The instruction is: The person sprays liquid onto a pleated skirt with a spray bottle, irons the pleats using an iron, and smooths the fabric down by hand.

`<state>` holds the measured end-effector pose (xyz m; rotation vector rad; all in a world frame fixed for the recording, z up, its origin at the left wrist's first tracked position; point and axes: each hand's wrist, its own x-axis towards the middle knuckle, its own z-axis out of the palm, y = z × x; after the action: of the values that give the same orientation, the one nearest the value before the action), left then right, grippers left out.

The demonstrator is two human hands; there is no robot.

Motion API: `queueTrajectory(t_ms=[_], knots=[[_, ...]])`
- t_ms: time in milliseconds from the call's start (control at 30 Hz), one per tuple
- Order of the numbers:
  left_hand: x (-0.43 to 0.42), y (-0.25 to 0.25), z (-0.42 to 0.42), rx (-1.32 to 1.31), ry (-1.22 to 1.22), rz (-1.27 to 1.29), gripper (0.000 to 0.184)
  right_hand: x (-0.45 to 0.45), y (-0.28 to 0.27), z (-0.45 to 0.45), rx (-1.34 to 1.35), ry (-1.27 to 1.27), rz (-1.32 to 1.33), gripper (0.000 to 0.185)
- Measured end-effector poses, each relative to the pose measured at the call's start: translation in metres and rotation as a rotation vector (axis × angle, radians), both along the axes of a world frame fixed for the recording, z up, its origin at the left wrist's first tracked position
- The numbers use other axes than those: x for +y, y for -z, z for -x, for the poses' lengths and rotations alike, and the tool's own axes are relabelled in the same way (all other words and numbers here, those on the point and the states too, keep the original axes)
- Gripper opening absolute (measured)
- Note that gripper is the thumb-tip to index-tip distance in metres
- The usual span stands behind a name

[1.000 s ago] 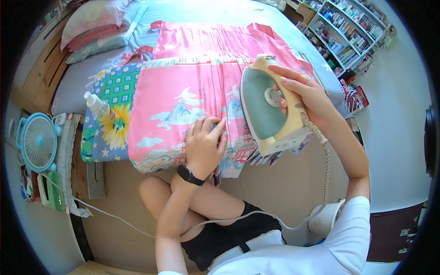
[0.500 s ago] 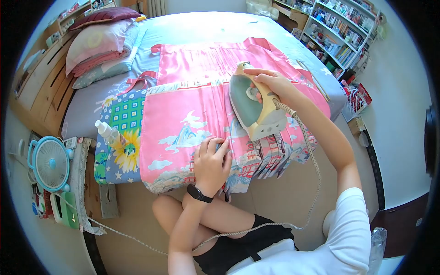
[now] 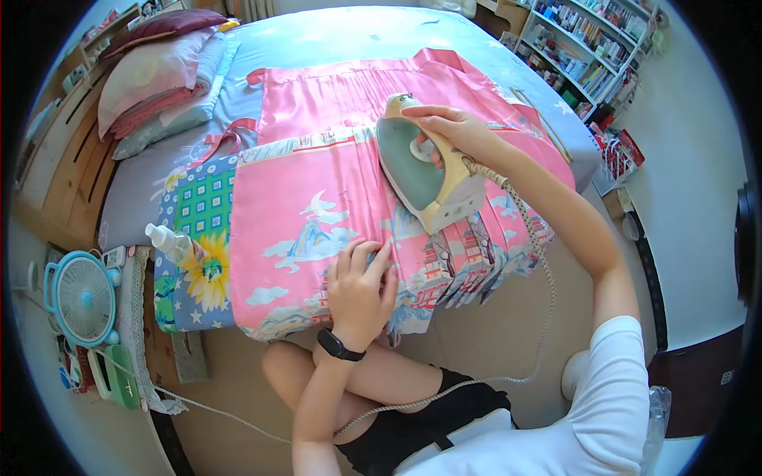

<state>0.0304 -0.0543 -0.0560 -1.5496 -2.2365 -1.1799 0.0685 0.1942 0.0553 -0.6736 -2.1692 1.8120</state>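
My right hand [image 3: 454, 136] grips the handle of a steam iron [image 3: 413, 168] with a cream and green body. The iron rests on a pink satiny skirt or dress-like garment [image 3: 278, 178] printed with clouds, a moon and red pavilions; its tip points away from me. My left hand [image 3: 361, 289] lies on the garment's near part, fingers stretched out, left of the pleats and just in front of the iron. A braided cord [image 3: 543, 317] runs from the iron's heel down across my lap. The iron's soleplate is hidden.
Under the garment lies a patterned cloth [image 3: 210, 202] on the bed [image 3: 333, 40]. A spray bottle [image 3: 171, 242] stands at left. Beyond are stacked pillows [image 3: 159, 79], a small blue fan [image 3: 86, 297] and a bookshelf [image 3: 571, 47]. Thin sticks [image 3: 544, 123] lie at right.
The whole view has shifted slightly with my head. The iron in my right hand and my left hand stay at nearly the same places on the garment.
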Motion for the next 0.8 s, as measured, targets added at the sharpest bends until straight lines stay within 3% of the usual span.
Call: queueTrajectory(t_ms=[300, 433, 500, 600, 733, 800], knots=[[0.001, -0.004, 0.0, -0.034, 0.074, -0.061, 0.039, 0.004, -0.001, -0.004, 0.015, -0.003, -0.088, 0.037], [-0.002, -0.011, -0.002, -0.078, 0.103, -0.072, 0.042, 0.001, -0.023, -0.031, 0.094, 0.063, 0.017, 0.036], [-0.004, -0.019, -0.005, -0.071, 0.111, 0.067, 0.048, 0.007, -0.027, -0.05, 0.106, 0.072, 0.026, 0.035], [0.001, -0.02, -0.014, -0.037, 0.092, 0.064, 0.058, 0.0, -0.041, -0.08, 0.1, 0.139, -0.024, 0.035], [0.009, -0.018, -0.028, -0.141, 0.159, 0.031, 0.062, -0.005, -0.035, -0.121, 0.075, 0.175, 0.028, 0.037], [0.01, -0.02, -0.04, -0.15, 0.06, 0.099, 0.062, -0.002, -0.03, -0.138, 0.104, 0.208, 0.094, 0.038]])
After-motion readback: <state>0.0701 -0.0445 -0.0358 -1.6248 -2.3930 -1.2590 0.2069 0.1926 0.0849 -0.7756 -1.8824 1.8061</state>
